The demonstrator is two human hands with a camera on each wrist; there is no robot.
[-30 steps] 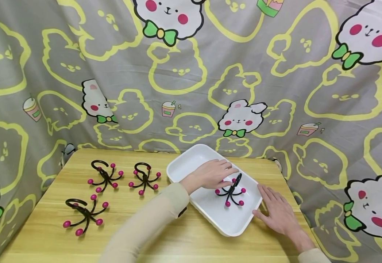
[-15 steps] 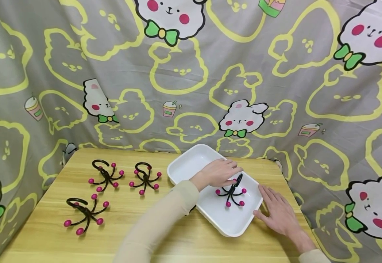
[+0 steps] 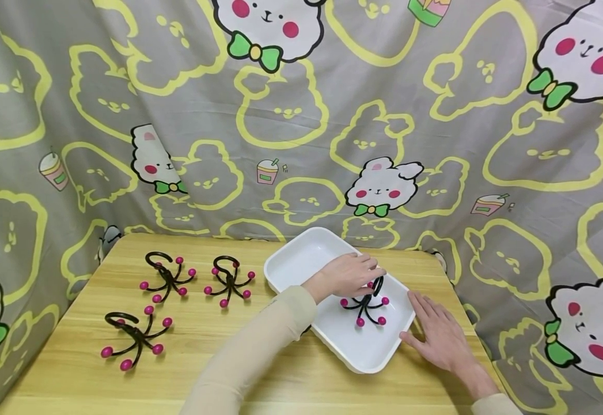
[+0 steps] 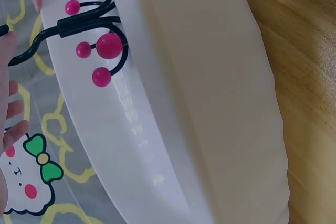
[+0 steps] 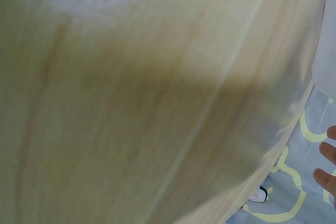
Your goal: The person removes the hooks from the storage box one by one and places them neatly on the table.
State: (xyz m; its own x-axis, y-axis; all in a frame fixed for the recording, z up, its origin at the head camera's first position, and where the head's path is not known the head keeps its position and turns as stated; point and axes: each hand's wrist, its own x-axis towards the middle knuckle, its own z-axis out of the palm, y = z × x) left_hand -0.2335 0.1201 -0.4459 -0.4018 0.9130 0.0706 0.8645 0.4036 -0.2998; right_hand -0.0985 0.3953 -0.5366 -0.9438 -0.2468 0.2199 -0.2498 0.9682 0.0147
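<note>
In the head view, a black claw massager [image 3: 366, 308] with pink ball tips stands in the white tray [image 3: 308, 230], its hooked handle upward. My left hand [image 3: 345, 274] reaches over the tray, thumb and fingers at that handle. The left wrist view shows the hook passing behind the thumb at the left edge, while the other fingers [image 4: 14, 109] hang loosely curved. My right hand [image 3: 438, 337] lies with straight fingers against the tray's right rim. In the right wrist view, only a few fingertips [image 5: 328, 153] show at the edge.
Three matching claw massagers lie on the wooden table [image 3: 192, 357] to the left: one at the back left [image 3: 166, 279], one beside it [image 3: 228, 282] and one nearer the front [image 3: 135, 340]. A patterned grey curtain [image 3: 301, 144] hangs behind and around the table.
My left hand has shifted slightly right, further over the massager's hooked handle. The right hand, tray and massagers stay in place.
</note>
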